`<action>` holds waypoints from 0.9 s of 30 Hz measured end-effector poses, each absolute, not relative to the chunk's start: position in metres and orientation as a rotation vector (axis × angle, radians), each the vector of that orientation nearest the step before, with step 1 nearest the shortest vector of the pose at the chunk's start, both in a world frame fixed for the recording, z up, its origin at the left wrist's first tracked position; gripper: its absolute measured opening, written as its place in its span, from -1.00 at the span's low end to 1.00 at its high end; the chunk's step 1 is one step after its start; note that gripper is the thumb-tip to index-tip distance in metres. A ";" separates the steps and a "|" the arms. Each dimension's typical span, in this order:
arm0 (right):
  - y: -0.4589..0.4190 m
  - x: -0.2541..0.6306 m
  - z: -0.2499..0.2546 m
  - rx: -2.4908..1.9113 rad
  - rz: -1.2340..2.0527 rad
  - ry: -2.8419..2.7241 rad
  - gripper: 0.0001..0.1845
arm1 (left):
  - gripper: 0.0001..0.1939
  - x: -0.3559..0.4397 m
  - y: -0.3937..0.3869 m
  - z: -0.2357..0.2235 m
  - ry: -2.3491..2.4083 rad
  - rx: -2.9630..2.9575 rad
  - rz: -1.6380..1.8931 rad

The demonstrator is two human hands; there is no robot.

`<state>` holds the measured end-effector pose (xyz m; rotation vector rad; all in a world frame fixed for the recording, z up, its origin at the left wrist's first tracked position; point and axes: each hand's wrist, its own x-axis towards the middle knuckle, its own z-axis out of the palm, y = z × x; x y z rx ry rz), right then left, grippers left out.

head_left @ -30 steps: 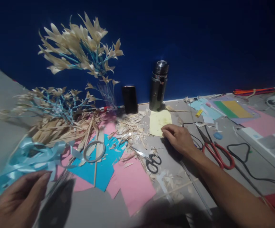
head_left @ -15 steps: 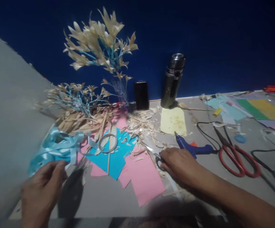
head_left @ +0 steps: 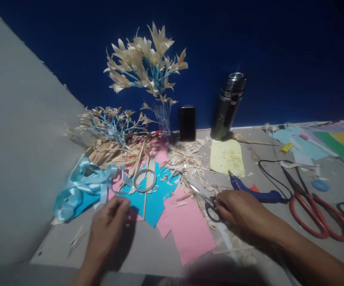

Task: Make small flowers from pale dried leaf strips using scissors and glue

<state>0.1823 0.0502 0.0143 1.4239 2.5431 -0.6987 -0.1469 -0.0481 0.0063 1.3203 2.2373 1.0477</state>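
1. In the head view, the left hand (head_left: 108, 226) is above the table (head_left: 154, 250), toward its front edge and left corner. Thumb and fingertips are together; I cannot tell whether anything thin is pinched between them.
2. The right hand (head_left: 240, 208) is at the black handles of the small scissors (head_left: 203, 194), its curled fingers partly hiding one loop. I cannot tell whether they are clamped on it.
3. The small scissors lie between the table's front and back edges, blades toward the back edge, just beside the pink paper (head_left: 191, 234).
4. Blue paper (head_left: 156, 206) lies near the left fingertips, with a roll of tape (head_left: 135, 182) on it. Pale blue ribbon (head_left: 84, 186) is heaped along the table's left edge.
5. Just beyond the right hand lies a glue gun (head_left: 258, 195); red-handled scissors (head_left: 302, 195) lie toward the right edge.
6. At the back edge stand a phone (head_left: 187, 123), a flask (head_left: 227, 111) and a tall bunch of flowers (head_left: 148, 55).
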 end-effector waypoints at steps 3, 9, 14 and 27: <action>0.048 0.178 0.009 1.441 -0.588 2.539 -0.85 | -0.69 -0.099 -0.053 -0.003 1.918 1.408 1.013; 0.038 0.175 0.000 1.435 -0.506 2.581 -0.90 | -0.73 -0.038 -0.052 -0.012 1.312 1.876 0.879; 0.043 0.185 0.005 1.541 -0.724 2.625 -0.95 | -0.74 -0.031 -0.047 -0.016 1.316 1.797 0.863; 0.034 0.171 0.014 1.433 -2.175 2.145 -0.94 | -0.76 0.002 -0.031 -0.018 1.166 0.859 1.226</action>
